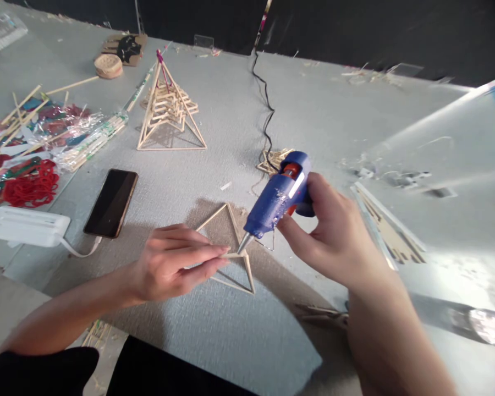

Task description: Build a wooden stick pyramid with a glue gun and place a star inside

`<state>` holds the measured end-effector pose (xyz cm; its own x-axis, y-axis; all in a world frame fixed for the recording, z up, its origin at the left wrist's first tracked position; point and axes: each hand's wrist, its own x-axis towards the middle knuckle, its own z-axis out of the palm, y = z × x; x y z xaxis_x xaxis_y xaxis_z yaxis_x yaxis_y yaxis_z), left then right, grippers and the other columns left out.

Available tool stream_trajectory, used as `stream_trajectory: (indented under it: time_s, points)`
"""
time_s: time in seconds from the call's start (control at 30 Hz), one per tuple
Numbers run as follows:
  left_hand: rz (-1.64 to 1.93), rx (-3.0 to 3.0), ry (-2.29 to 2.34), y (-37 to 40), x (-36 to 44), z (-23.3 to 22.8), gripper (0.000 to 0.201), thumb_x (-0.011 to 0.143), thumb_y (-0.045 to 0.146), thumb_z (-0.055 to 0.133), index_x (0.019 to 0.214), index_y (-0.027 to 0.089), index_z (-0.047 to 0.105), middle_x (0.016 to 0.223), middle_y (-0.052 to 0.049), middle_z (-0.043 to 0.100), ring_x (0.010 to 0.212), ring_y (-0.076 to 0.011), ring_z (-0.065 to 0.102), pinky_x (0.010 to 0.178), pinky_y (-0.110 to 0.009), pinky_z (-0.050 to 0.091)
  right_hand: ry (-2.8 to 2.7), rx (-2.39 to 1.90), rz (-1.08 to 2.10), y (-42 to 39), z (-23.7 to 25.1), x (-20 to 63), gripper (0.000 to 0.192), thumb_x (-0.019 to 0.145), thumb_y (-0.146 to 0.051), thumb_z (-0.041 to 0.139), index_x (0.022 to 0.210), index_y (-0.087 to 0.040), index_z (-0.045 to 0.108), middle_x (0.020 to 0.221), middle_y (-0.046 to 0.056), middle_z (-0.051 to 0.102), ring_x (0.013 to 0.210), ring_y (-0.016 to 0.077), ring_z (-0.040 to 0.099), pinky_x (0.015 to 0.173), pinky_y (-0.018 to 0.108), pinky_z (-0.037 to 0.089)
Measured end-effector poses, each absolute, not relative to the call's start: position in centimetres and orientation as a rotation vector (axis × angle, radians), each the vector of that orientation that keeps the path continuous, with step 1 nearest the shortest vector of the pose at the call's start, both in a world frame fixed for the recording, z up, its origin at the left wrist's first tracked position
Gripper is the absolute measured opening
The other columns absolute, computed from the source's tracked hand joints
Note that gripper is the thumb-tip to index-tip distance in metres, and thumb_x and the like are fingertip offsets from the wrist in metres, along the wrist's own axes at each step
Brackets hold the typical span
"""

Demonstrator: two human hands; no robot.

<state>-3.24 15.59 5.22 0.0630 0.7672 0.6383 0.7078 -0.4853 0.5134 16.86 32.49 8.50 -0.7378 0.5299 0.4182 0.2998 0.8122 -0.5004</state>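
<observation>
The right hand (334, 236) wraps its grip around a blue plastic glue gun (278, 198), nozzle touching a thin pale wooden stick (231, 255) pinched in the left hand (177, 267), at a flat stick triangle (231, 250) lying on the grey tabletop (231, 126)

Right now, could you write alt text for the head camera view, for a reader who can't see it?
A right hand aims a blue glue gun at a stick frame that the left hand pinches on a grey table. Behind stand a finished stick pyramid and a phone.
</observation>
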Motion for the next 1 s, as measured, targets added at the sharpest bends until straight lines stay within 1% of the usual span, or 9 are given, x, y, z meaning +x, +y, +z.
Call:
stream_trajectory:
  time_s: [0.23, 0.43, 0.57, 0.87, 1.0]
  points:
    - [1.451, 2.253, 1.547, 15.65, -3.22, 5.0, 0.009, 0.091, 0.013, 0.078, 0.099, 0.015, 0.074, 0.086, -0.002, 0.082, 0.073, -0.0124, 0.077, 0.069, -0.025, 0.066, -2.427, -0.616, 0.539, 32.31, 8.67, 16.84, 0.017, 0.087, -0.022, 0.061, 0.088, -0.024, 0.044, 0.071, -0.004, 0.047, 0.057, 0.0116, 0.041, 0.054, 0.03, 0.034]
    - [1.459, 2.258, 1.556, 15.66, -3.17, 4.91, 0.01, 0.092, 0.014, 0.077, 0.102, 0.016, 0.074, 0.087, 0.0, 0.082, 0.074, -0.0119, 0.077, 0.072, -0.025, 0.068, -2.435, -0.624, 0.54, 32.36, 8.59, 17.06, 0.012, 0.089, -0.024, 0.061, 0.091, -0.023, 0.049, 0.075, -0.002, 0.052, 0.061, 0.0129, 0.046, 0.056, 0.03, 0.039]
    - [1.466, 2.256, 1.54, 15.58, -3.17, 4.99, 0.012, 0.091, 0.011, 0.078, 0.102, 0.015, 0.075, 0.087, -0.001, 0.082, 0.076, -0.0125, 0.078, 0.073, -0.025, 0.068, -2.438, -0.586, 0.523, 32.41, 8.69, 17.05, 0.013, 0.088, -0.022, 0.06, 0.09, -0.023, 0.048, 0.074, -0.002, 0.053, 0.061, 0.0135, 0.048, 0.057, 0.031, 0.04]
    - [1.45, 2.257, 1.539, 15.57, -3.17, 5.03, 0.014, 0.092, 0.012, 0.077, 0.105, 0.016, 0.075, 0.089, -0.001, 0.083, 0.077, -0.0124, 0.079, 0.074, -0.025, 0.068, -2.452, -0.578, 0.524, 32.55, 8.98, 17.24, 0.015, 0.086, -0.021, 0.059, 0.088, -0.024, 0.045, 0.07, -0.003, 0.048, 0.057, 0.0127, 0.042, 0.053, 0.03, 0.035]
    - [1.445, 2.259, 1.541, 15.58, -3.18, 5.05, 0.015, 0.092, 0.012, 0.077, 0.105, 0.017, 0.075, 0.088, 0.0, 0.083, 0.076, -0.0122, 0.079, 0.074, -0.025, 0.068, -2.454, -0.566, 0.512, 32.62, 9.19, 17.27, 0.014, 0.084, -0.02, 0.059, 0.086, -0.024, 0.046, 0.069, -0.003, 0.047, 0.056, 0.013, 0.042, 0.052, 0.03, 0.035]
